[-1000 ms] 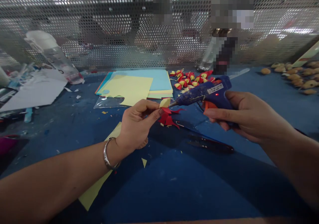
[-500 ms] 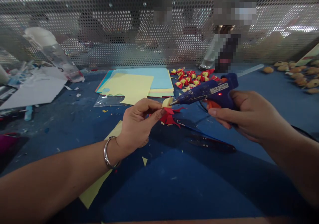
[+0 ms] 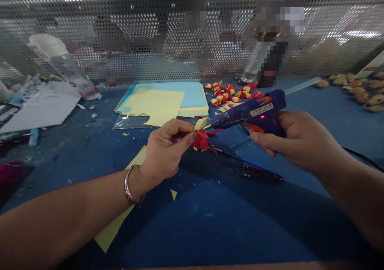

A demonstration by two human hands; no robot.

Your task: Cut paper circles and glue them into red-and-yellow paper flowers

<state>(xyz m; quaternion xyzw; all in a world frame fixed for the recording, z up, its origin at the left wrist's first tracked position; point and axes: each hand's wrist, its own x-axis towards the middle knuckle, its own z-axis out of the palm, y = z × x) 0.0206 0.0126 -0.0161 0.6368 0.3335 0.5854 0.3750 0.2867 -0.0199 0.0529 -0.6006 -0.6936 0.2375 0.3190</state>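
Between thumb and fingers, my left hand (image 3: 166, 150) pinches a small yellow paper piece (image 3: 201, 123), curled at its edge. My right hand (image 3: 295, 138) is wrapped round a blue hot glue gun (image 3: 249, 112) with an orange trigger, a lit red light and a clear glue stick (image 3: 303, 86) sticking out of its back. The gun's metal nozzle points left, at the base of the yellow piece; whether it touches is hard to tell. Just below lie red paper pieces (image 3: 204, 143) on the blue table, beside a dark slim tool (image 3: 255, 171), perhaps scissors or tweezers.
Behind my hands lie coloured paper sheets (image 3: 192, 94) and several red-and-yellow paper flowers (image 3: 231, 94). A clear bottle (image 3: 72, 72) stands left near white paper scraps (image 3: 45, 104); nutshell-like brown pieces (image 3: 358, 90) lie far right. A perforated metal panel (image 3: 135, 42) closes the back.
The glue gun's nozzle has moved slightly left and down, lower along the yellow paper piece. My left hand has stayed nearly still.
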